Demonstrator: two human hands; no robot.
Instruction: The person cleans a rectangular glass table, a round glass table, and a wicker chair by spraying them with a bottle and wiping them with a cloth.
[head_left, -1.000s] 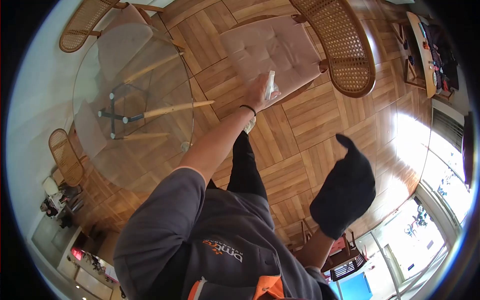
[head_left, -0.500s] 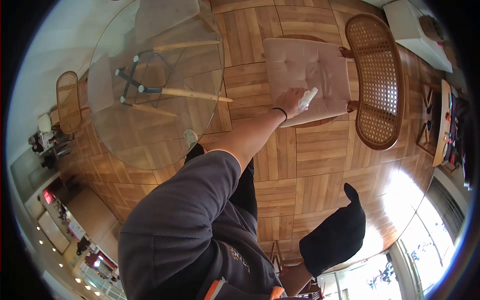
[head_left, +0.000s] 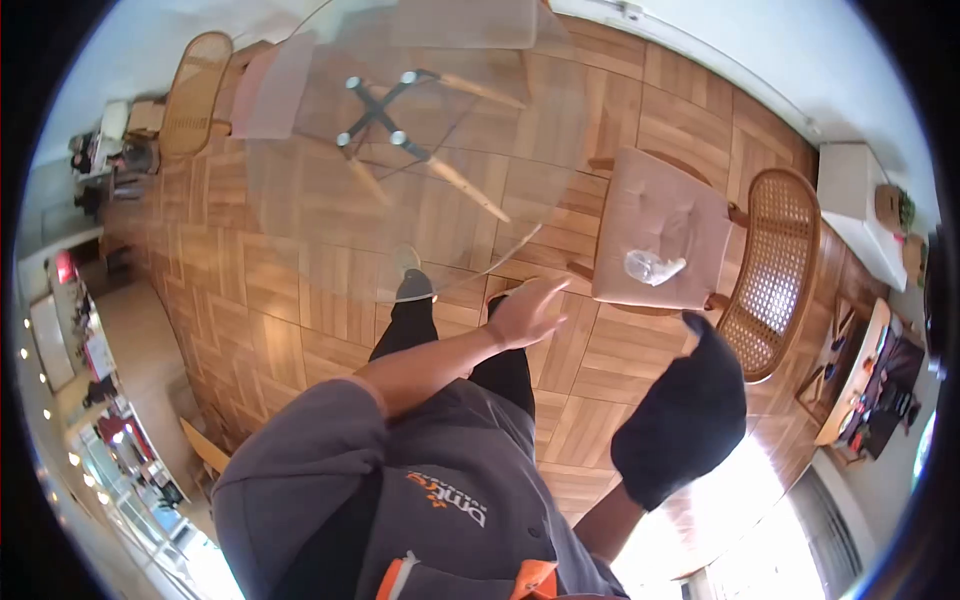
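Note:
My left hand (head_left: 528,312) hangs in front of my legs with its fingers apart and nothing in them. It is a little beyond the rim of the round glass table (head_left: 300,255). A small clear bottle with a white spray top (head_left: 652,267) rests on the pink cushion (head_left: 640,205) of a cane-backed chair (head_left: 772,250), apart from my hand. A black cloth or mitt (head_left: 685,430) covers my right hand, whose fingers are hidden. Its narrow tip points toward the chair's near edge.
Under the glass are crossed black struts and wooden legs (head_left: 465,190). Another cane-backed chair (head_left: 197,95) stands at the far left. A white cabinet (head_left: 855,205) and a low wooden table with items (head_left: 850,390) line the right. The floor is wood parquet (head_left: 300,335).
My left hand has let go of the spray bottle, which is now on the chair cushion. The hand has drawn back left toward my body. The view has turned.

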